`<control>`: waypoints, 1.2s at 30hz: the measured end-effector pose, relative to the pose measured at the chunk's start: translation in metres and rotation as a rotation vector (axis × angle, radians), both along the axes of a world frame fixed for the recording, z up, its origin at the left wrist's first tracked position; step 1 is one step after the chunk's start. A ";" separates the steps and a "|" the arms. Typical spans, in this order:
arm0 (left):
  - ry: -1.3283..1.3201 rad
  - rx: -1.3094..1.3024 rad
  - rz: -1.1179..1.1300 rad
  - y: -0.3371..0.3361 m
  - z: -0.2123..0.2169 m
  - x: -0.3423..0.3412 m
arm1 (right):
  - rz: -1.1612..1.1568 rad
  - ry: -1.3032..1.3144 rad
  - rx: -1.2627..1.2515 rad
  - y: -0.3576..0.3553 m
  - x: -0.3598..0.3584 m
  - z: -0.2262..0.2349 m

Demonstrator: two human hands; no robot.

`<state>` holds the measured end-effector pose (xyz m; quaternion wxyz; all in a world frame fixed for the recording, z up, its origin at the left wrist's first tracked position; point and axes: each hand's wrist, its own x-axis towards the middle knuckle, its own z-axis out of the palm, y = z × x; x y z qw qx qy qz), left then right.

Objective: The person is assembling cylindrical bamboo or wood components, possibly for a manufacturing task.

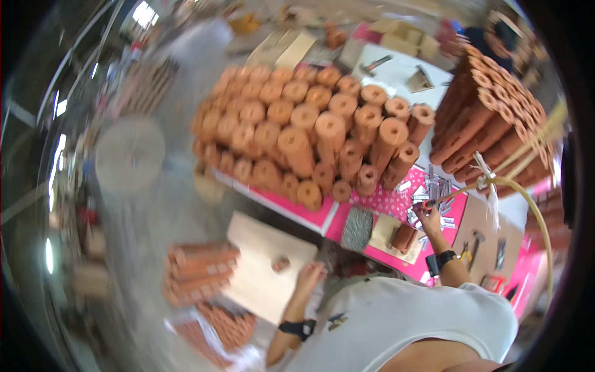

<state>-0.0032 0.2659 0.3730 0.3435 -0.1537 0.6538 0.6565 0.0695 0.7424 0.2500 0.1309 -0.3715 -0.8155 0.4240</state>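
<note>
My right hand (426, 218) is closed on a small red-and-black hose-end tool (427, 204), over the pink-covered table. A yellowish hose (524, 189) runs from the tool off to the right. Just below that hand a reddish-brown block (404, 239) sits on a beige board (383, 230), with a grey textured slab (357, 228) to its left. Shiny metal pieces (441, 186) lie scattered beside the hand. Lower left, my left hand (310, 274) hovers by the edge of a pale wooden board (257, 239); motion smears its fingers. A small brown piece (281, 265) lies on that board.
Reddish-brown cylinders with holed ends (297, 149) are piled across the table. Another tall stack (489, 118) stands at right. Hammers (375, 64) and pliers (466, 254) lie on the boards. More brown pieces (201, 270) and a filled bag (217, 332) sit lower left. A person (496, 43) is far right.
</note>
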 end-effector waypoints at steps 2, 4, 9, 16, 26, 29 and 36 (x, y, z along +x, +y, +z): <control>-0.042 -0.050 0.048 0.008 0.011 0.025 | 0.042 0.053 0.017 0.016 0.004 -0.015; -0.093 -0.083 0.109 0.011 0.019 0.053 | 0.152 0.036 -0.068 0.016 -0.009 0.000; -0.142 -0.082 0.161 0.015 0.019 0.108 | 0.294 0.037 -0.094 0.014 -0.019 0.006; -0.107 -0.040 0.358 -0.022 0.013 0.173 | 0.370 0.253 -0.249 0.002 -0.024 0.009; -0.072 0.132 0.689 -0.136 -0.039 0.252 | 0.220 0.081 -0.217 0.020 -0.036 -0.024; -0.084 0.088 0.777 -0.177 -0.058 0.283 | 0.102 0.102 -0.405 -0.092 -0.071 0.013; -0.055 -0.033 1.169 -0.260 -0.045 0.383 | 1.414 0.107 -0.365 -0.513 -0.049 0.095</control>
